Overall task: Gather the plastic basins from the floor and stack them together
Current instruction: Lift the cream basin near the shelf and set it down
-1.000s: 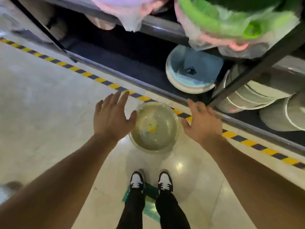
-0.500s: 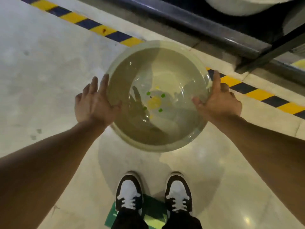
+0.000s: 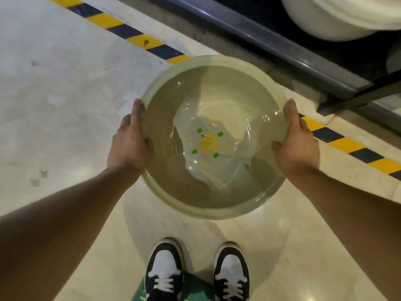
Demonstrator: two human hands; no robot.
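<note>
Both hands on one basin, low over the floor.

Round translucent beige plastic basin (image 3: 213, 137), clear film and green-yellow sticker inside, sits in front of the shoes. Left hand (image 3: 129, 144) and right hand (image 3: 296, 146) clamp opposite rims, thumbs over the lip, probably to keep it level. Whether it touches the pale polished floor (image 3: 54, 94) is unclear. White stacked basins (image 3: 329, 20) wait on the shelf.
</note>
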